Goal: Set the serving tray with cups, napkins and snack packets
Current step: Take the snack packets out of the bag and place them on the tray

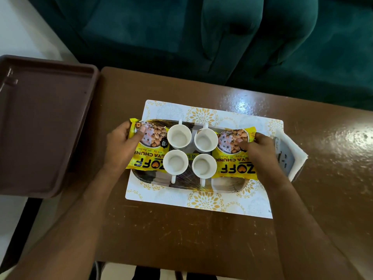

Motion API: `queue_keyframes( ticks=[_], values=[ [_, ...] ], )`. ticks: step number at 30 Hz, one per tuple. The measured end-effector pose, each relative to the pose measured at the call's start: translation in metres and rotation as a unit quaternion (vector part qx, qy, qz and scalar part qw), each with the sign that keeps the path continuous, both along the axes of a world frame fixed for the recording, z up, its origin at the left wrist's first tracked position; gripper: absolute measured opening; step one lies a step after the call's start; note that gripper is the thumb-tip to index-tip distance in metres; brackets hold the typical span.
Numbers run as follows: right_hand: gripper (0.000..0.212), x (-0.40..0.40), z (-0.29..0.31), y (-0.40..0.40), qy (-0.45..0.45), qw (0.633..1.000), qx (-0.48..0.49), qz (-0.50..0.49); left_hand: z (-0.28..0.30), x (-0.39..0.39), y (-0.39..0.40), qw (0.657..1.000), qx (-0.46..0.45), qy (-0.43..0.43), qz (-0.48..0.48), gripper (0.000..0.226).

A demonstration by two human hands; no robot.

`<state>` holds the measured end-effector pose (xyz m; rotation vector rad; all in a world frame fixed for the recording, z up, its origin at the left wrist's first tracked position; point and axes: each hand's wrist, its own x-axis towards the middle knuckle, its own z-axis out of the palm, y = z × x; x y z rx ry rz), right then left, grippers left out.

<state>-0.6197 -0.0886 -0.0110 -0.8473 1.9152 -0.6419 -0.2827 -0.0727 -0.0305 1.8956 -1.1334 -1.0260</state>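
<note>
A: Where do the snack packets lie against the hands?

B: One at each end of the serving tray [181, 185], the four cups [179, 137] between them; each packet's long axis runs near to far; the left hand [121, 143] pinches the left packet [146, 152] at its far outer corner; the right hand [255, 147] lies on the right packet [232, 158], fingers curled at its outer edge.

A: And the napkins?

B: The folded napkins [292, 156] sit on the bench [181, 229] just outside the tray's right end, touching the right hand's side; so that hand is nearer, I judge.

Four white ceramic cups [189, 151] crowd your patterned serving tray [181, 183], flanked by yellow snack packets [146, 156]; bare brown wooden table [181, 235] lies open nearer you.
</note>
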Motion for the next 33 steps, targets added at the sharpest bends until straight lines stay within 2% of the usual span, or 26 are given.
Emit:
queue_keyframes(
  ticks=[2, 5, 9, 12, 17, 19, 21, 25, 27, 30, 33],
  values=[
    [0.015, 0.001, -0.007, 0.003, 0.087, 0.995, -0.036, 0.027, -0.001, -0.002, 0.002, 0.996, -0.026, -0.081, -0.001, 0.018],
    [0.019, 0.002, -0.014, 0.009, 0.206, 0.970, -0.109, 0.069, -0.006, -0.005, 0.006, 0.988, -0.051, -0.145, 0.004, 0.021],
    [0.058, 0.009, -0.020, 0.019, 0.272, 0.951, -0.129, 0.072, -0.016, -0.005, 0.008, 0.982, -0.040, -0.186, 0.013, 0.027],
    [0.073, 0.021, -0.017, 0.030, 0.285, 0.947, -0.134, 0.067, -0.017, -0.011, 0.010, 0.977, -0.026, -0.209, 0.015, 0.038],
    [0.061, 0.034, -0.026, 0.036, 0.360, 0.916, -0.156, 0.082, -0.015, -0.020, 0.011, 0.983, -0.027, -0.176, 0.035, 0.063],
    [0.055, 0.036, -0.031, 0.036, 0.372, 0.912, -0.150, 0.087, -0.016, -0.020, 0.012, 0.976, -0.050, -0.212, 0.027, 0.064],
    [0.052, 0.037, -0.034, 0.036, 0.380, 0.909, -0.143, 0.089, -0.014, -0.022, 0.014, 0.956, -0.064, -0.286, 0.012, 0.064],
    [0.049, 0.038, -0.034, 0.040, 0.422, 0.890, -0.142, 0.101, -0.014, -0.038, 0.023, 0.922, -0.094, -0.362, -0.101, 0.058],
    [0.050, 0.038, -0.036, 0.042, 0.428, 0.876, -0.169, 0.146, -0.020, -0.044, 0.028, 0.905, -0.099, -0.382, -0.159, 0.058],
    [0.055, 0.034, -0.046, 0.047, 0.409, 0.862, -0.187, 0.236, -0.027, -0.046, 0.031, 0.882, -0.084, -0.415, -0.206, 0.064],
    [0.060, 0.028, -0.055, 0.053, 0.409, 0.853, -0.164, 0.280, -0.034, -0.043, 0.032, 0.871, -0.060, -0.432, -0.226, 0.068]
  ],
)
